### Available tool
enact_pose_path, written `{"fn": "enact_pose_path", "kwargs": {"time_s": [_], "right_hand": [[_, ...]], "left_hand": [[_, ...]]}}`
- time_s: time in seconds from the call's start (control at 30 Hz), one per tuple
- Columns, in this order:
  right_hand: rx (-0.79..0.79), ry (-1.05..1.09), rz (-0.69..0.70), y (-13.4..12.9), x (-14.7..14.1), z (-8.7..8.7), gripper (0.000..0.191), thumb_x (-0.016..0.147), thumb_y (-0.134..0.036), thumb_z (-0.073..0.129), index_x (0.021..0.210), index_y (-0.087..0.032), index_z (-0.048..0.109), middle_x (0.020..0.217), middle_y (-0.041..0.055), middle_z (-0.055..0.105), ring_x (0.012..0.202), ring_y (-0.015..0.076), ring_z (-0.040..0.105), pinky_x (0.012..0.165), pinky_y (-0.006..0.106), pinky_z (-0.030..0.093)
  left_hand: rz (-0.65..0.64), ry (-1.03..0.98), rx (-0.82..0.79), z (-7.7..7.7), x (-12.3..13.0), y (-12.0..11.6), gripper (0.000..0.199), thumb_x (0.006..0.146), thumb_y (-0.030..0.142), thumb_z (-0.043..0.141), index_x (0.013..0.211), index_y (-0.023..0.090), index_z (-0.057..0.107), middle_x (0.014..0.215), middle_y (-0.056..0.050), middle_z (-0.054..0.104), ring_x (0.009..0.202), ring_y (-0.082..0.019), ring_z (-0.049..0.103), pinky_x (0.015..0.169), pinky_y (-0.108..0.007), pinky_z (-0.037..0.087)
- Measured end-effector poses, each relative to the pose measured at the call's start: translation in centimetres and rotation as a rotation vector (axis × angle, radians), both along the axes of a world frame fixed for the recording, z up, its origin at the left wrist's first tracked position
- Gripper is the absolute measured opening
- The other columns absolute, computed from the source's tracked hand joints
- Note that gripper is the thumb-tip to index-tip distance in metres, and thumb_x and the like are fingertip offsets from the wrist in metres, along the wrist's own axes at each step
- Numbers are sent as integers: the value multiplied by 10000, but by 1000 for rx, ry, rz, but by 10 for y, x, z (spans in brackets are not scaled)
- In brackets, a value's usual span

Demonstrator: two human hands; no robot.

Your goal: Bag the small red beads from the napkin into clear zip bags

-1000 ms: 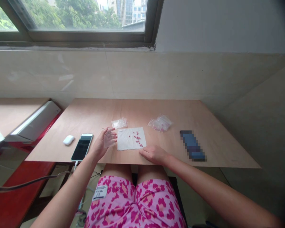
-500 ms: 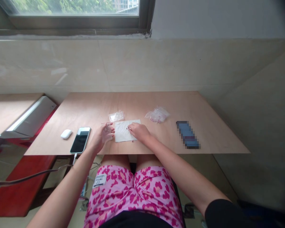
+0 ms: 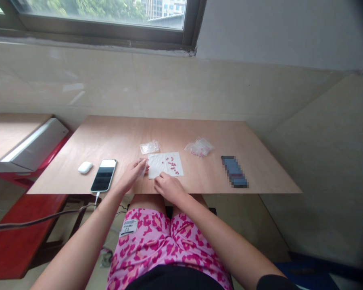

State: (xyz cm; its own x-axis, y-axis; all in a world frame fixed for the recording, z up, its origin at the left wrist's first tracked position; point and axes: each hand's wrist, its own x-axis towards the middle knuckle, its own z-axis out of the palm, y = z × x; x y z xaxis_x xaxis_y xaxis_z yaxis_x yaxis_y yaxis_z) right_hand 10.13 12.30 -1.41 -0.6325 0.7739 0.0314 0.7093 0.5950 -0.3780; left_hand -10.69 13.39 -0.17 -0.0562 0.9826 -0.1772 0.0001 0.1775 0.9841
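Note:
A white tissue [image 3: 157, 166] lies flat near the front of the table, with several small red pieces [image 3: 173, 164] scattered mostly on its right half. At its left edge, my left hand [image 3: 136, 171] is closed on a small clear plastic bag [image 3: 143, 172], partly hidden by the fingers. My right hand [image 3: 168, 187] is at the tissue's lower edge, fingers curled together; what it holds, if anything, is too small to tell. Behind the tissue lie a flat clear bag [image 3: 149, 147] and, further right, a pile of clear bags [image 3: 199, 148] with red marks.
On the left of the table [image 3: 124, 133] are a white phone [image 3: 104, 175] with a cable and a white earbud case [image 3: 85, 167]. A dark, pixelated phone [image 3: 235, 172] lies on the right. A wall and window stand behind.
My right hand has moved down and left off the tissue, uncovering the red pieces. My left hand has closed its fingers on the clear bag. The view has shifted slightly.

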Motion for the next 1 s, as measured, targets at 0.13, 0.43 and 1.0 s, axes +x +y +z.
{"fn": "enact_pose_path", "kwargs": {"time_s": [0.13, 0.43, 1.0], "right_hand": [[-31, -1, -74, 0, -9, 1, 172, 1041, -223, 533, 998, -185, 695, 1025, 78, 690, 891, 196, 657, 782, 264, 459], [-174, 27, -140, 7, 11, -1, 113, 955, -146, 599, 936, -164, 709, 960, 85, 739, 883, 199, 668, 787, 258, 437], [-46, -28, -29, 36, 17, 32, 224, 949, -114, 550, 1071, -207, 714, 1079, 72, 717, 975, 215, 673, 814, 273, 464]], "left_hand": [[-36, 40, 24, 3, -2, -2, 507, 896, 629, 646, 1059, 154, 718, 1002, -91, 736, 914, -225, 689, 851, -334, 534], [-86, 29, 10, 0, -4, 2, 494, 901, 616, 644, 1093, 164, 704, 952, -72, 726, 873, -224, 685, 826, -329, 534], [-183, 465, 249, 18, -10, 33, 425, 982, 548, 552, 1189, 196, 669, 1067, -82, 742, 982, -258, 689, 884, -364, 533]]}}
